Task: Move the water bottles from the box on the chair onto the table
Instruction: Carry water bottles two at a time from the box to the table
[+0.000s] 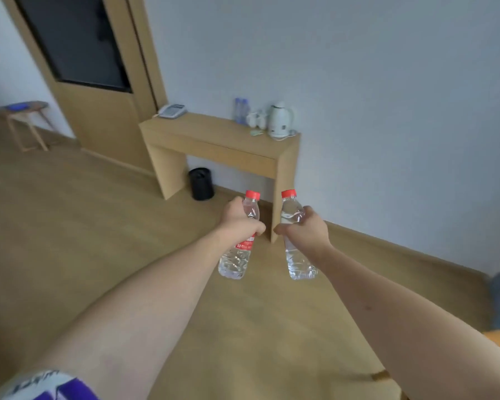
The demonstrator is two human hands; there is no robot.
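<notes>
Both arms stretch out in front of me over the wooden floor. My left hand [241, 217] grips a clear water bottle [237, 259] with a red cap and red label around its middle. My right hand [306, 229] grips a second clear water bottle [299, 262] with a red cap, held upright beside the first. A light wooden table [214, 140] stands against the wall ahead, beyond both hands. The box and the chair are out of view.
On the table sit a grey telephone [172, 111], two blue-capped bottles [241, 109], white cups [256, 119] and a white kettle [280, 121]. A black bin [201, 183] stands under it. A small stool [26, 122] is at far left beside a wooden door [98, 90].
</notes>
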